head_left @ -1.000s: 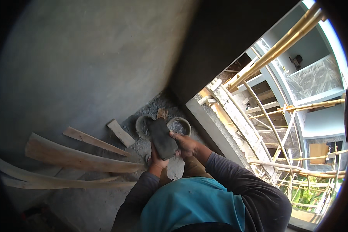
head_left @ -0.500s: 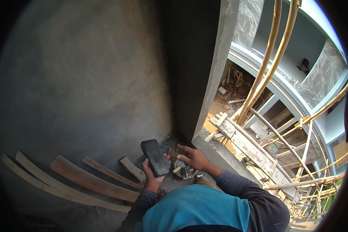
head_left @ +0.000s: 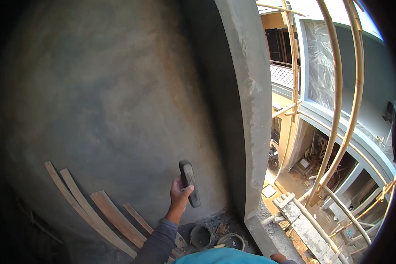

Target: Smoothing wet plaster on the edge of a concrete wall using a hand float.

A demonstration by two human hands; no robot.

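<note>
Before roomy wall (head_left: 105,92), grasps one block (head_left: 189,177) in left hand (head_left: 178,196), with edge (head_left: 251,110) rightward, two buckets (head_left: 191,237) below, four boards (head_left: 118,218) lower-left; can't tell right hand's (head_left: 277,258) grip.

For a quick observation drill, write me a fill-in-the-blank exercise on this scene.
1. The dark block is gripped by the ____ hand.
2. Long wooden planks appear to the ____ of that hand in the picture.
3. On the floor near the corner stand ____ round tubs.
4. Bamboo poles rise on the picture's ____ side.

Missing words: left; left; two; right.
</note>
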